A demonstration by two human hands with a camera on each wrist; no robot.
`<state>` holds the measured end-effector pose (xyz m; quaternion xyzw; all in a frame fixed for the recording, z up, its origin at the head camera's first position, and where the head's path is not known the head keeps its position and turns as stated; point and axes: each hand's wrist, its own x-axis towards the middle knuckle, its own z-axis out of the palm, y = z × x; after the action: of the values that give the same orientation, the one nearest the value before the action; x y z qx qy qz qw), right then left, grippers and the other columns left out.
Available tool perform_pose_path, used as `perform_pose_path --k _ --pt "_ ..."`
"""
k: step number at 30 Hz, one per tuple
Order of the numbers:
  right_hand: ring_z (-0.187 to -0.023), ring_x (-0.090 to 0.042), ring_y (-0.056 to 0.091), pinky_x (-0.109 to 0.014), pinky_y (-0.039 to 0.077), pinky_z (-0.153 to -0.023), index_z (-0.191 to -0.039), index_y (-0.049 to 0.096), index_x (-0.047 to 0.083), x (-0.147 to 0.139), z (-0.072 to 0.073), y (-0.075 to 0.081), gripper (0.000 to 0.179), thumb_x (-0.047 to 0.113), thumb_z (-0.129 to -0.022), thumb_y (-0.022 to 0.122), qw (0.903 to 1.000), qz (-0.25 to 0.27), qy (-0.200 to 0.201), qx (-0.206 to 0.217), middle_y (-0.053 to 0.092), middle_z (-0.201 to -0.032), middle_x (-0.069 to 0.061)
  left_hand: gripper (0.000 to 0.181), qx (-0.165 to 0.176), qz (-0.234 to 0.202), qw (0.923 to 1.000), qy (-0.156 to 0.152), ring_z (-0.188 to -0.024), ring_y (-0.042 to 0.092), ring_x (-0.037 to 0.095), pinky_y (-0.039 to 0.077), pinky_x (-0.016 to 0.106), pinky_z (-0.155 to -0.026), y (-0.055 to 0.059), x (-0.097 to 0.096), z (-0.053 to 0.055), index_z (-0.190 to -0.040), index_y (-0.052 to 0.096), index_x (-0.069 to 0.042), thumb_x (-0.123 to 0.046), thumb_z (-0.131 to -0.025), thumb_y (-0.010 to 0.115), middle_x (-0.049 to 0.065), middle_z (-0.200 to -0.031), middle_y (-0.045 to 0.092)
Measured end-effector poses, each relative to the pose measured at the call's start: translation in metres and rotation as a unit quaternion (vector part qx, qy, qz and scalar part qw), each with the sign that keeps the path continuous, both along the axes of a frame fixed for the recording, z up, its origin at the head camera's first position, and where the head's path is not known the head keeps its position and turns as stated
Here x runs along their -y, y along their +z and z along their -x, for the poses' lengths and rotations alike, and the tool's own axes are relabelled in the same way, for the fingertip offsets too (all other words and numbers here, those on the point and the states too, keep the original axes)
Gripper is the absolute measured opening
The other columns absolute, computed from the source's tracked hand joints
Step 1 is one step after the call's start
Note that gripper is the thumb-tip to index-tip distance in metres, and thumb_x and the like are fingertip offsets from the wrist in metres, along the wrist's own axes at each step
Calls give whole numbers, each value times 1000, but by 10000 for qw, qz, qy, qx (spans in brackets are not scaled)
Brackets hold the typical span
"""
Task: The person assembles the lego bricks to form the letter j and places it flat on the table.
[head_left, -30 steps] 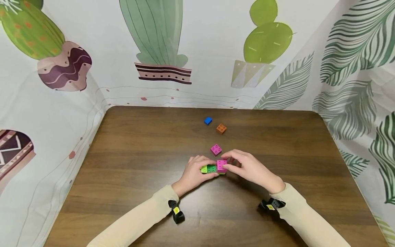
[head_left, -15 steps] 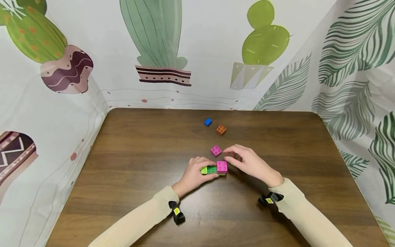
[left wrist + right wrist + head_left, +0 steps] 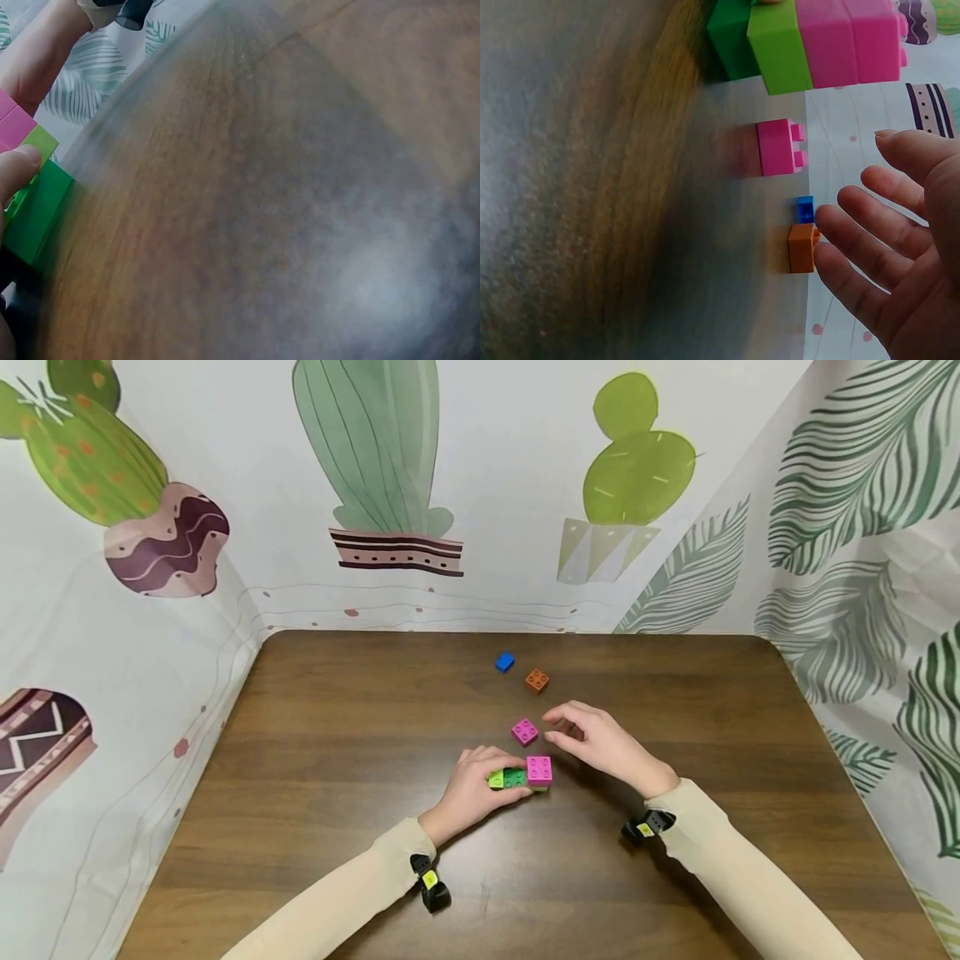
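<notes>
My left hand (image 3: 474,787) grips a low build of toy bricks, thumb on the near side and fingers on the far side. Its dark green brick (image 3: 513,777) shows between lime green ones, and pink bricks (image 3: 538,769) are stacked at its right end. In the right wrist view the stack rises from dark green through a lime green brick (image 3: 780,52) to two pink ones. Just beyond the build lies a loose pink brick (image 3: 525,732), studs up. My right hand (image 3: 606,745) hovers to the right of that brick, fingers loosely bent and holding nothing.
Farther back on the brown wooden table (image 3: 360,710) lie a blue brick (image 3: 505,662) and an orange brick (image 3: 537,681), close together. A white cloth (image 3: 510,485) printed with cacti and leaves hangs behind the table and along its sides.
My right hand has let go of the top pink brick and moved back, away from the build, beside the loose pink brick. My left hand keeps its grip.
</notes>
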<state>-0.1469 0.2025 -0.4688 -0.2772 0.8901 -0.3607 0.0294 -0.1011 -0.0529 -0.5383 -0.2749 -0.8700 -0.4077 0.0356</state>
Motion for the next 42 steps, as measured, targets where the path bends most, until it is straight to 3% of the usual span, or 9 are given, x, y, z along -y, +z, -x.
perform_pose_path --k 5,16,27,42 --pt "-94 -19 68 -44 58 -83 -125 69 4 2 6 -4 32 20 -98 75 10000 -29 46 -29 71 -118 -8 37 119 -22 9999 -4 -98 61 13 39 38 -86 2 -1 0 -115 79 -18 -34 -83 89 -4 -104 73" --pt "-94 -21 67 -40 56 -83 -129 68 6 6 16 -14 37 18 -96 77 9984 -520 162 -123 69 -118 -9 37 124 -13 9999 19 -98 60 13 39 39 -87 1 -1 -2 -115 79 -18 -35 -83 89 -5 -104 73" --pt "-120 -27 59 -50 50 -101 -142 64 14 11 20 -19 46 20 -98 75 9926 -1093 533 -57 65 -130 -9 37 184 3 9998 31 -100 60 13 39 40 -88 2 -1 -2 -116 79 -18 -35 -84 89 -4 -105 73" --pt "-121 -26 56 -49 50 -100 -140 66 18 17 23 -21 41 21 -99 73 9889 -1318 656 -189 65 -130 -6 36 122 9 9999 21 -100 61 12 40 39 -88 2 -1 -2 -115 79 -19 -36 -85 88 -5 -105 72"
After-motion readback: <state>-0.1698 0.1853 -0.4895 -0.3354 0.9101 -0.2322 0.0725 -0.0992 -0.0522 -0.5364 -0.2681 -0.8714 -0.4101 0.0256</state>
